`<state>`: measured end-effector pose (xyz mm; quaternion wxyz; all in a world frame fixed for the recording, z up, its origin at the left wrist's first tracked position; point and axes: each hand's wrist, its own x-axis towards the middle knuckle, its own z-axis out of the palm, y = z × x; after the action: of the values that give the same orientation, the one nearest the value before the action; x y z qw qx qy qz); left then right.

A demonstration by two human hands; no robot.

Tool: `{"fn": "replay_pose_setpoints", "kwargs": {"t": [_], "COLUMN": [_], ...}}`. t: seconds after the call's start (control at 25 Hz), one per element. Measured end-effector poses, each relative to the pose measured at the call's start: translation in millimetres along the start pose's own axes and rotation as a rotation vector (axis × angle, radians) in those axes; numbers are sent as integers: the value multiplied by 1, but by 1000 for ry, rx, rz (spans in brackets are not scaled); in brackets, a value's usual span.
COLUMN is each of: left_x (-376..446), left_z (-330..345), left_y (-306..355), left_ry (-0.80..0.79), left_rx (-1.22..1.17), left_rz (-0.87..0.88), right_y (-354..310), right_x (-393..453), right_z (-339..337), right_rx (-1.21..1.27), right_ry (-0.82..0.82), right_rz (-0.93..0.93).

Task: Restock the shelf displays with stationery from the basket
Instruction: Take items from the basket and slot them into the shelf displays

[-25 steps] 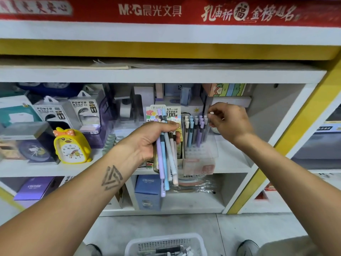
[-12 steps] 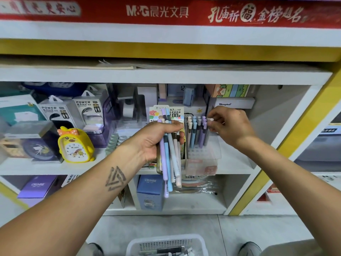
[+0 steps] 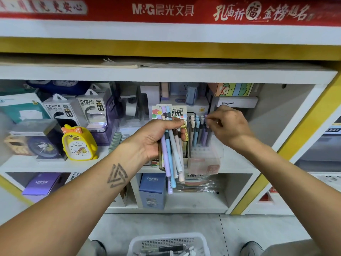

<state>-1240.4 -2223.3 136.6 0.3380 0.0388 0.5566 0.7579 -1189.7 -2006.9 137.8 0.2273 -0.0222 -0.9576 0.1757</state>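
Left grip clutches pens.

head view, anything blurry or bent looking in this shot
Head view: wide-angle lens bows the red banner and tilts the yellow shelf post; soft blur on the right hand pinching a pen top; the left hand and its pens are fairly sharp.

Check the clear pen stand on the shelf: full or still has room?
Still has room. Pens stand upright only in the back of the clear stand; its front rows show bare holes. The right hand pinches one pen's top.
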Motion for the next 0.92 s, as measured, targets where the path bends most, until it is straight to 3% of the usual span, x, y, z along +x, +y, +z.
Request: {"fn": "replay_pose_setpoints", "kwargs": {"t": [0.04,0.12,0.16,0.24,0.56,0.76,0.92], "left_x": [0,-1,-1,-4,-8,-11,-10], "left_z": [0,-1,-1,0,-5,-2,-1], "left_y": [0,1,2,2,5,6,8], "left_ry": [13,35,39,26,82,158,221], "left_rx": [1,-1,-4,-18,2,-4,5], "left_rz": [5,10,3,-19,4,21,33], "right_y": [-10,-35,-44,-58,-71,-84,-86], "right_x": [-1,-7,-10,-15,-13,-14,-13], "right_z": [-1,-1,1,10,16,16,14], "right_rx": [202,708,830,868,1011,765,716], "right_ry": [-34,-259,-364,-452,-491,-495,-477], "right_rz": [59,210,238,231,361,217,182]}}
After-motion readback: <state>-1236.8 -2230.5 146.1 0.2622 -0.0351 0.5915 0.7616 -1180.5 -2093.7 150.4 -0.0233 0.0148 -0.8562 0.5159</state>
